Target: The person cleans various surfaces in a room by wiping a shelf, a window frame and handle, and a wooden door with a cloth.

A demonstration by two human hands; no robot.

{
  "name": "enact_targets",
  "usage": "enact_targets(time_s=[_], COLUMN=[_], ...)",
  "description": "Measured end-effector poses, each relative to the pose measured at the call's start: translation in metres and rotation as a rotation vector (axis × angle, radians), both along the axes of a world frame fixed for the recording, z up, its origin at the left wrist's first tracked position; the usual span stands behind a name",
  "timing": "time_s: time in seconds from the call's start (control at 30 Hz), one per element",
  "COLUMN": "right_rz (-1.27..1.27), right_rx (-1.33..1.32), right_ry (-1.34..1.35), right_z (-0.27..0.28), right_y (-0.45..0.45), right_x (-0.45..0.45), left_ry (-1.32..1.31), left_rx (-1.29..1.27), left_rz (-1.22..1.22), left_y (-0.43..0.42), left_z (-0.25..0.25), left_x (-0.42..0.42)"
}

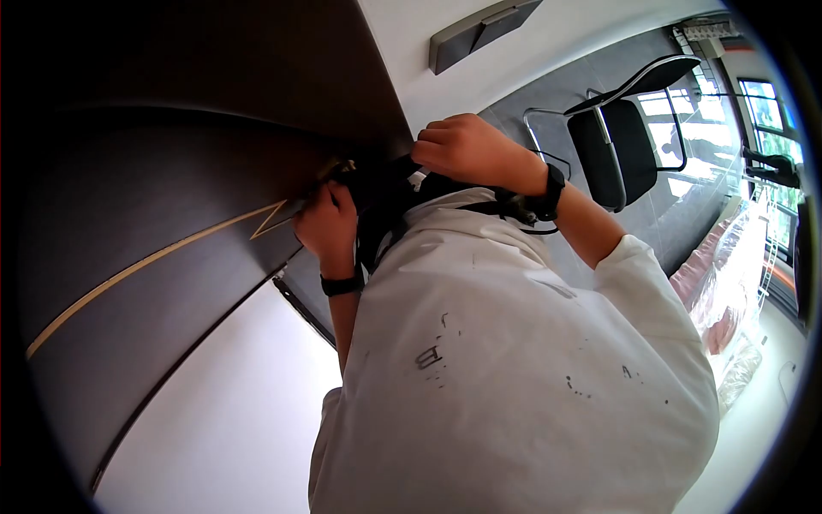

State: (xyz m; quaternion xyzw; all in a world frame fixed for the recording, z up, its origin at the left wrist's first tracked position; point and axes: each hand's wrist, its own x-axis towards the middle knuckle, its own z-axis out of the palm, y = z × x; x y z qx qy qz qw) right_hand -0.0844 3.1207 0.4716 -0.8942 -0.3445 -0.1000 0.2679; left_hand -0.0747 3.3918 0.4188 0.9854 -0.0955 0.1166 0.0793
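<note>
My left hand (328,224), with a black band at its wrist, is closed with the fingers curled in at the edge of a dark fabric item (377,184). Higher and to the right, my right hand (467,152) wears a black watch (549,190) and pinches the other end of the same dark fabric. The fabric spans the gap between both hands, just in front of my white shirt (514,360). Its exact kind is lost in shadow. A small brassy piece (345,164) shows above my left hand, too dark to make out.
A dark panel (171,188) with a thin gold strip (154,257) stands close on the left. At the upper right are a black chair (616,146) on grey floor tiles and a grey fixture (479,32) on the white wall. Plastic-wrapped pink items (719,274) lie at the far right.
</note>
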Motion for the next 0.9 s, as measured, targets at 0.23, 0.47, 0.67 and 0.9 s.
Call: enact_targets(time_s=[0.23, 0.47, 0.67, 0.9], right_rz=[-0.045, -0.048, -0.061, -0.07], right_rx=[0.061, 0.028, 0.017, 0.081], right_ry=[0.05, 0.063, 0.092, 0.19], right_z=[-0.002, 0.007, 0.01, 0.016], right_y=[0.004, 0.009, 0.013, 0.019], right_x=[-0.002, -0.008, -0.012, -0.013], left_ry=[-0.074, 0.016, -0.039, -0.038], left_rx=[-0.059, -0.037, -0.062, -0.074], left_rz=[-0.017, 0.004, -0.015, -0.02], left_y=[0.003, 0.0, 0.001, 0.0], left_z=[-0.003, 0.0, 0.002, 0.002], left_x=[0.001, 0.002, 0.002, 0.003])
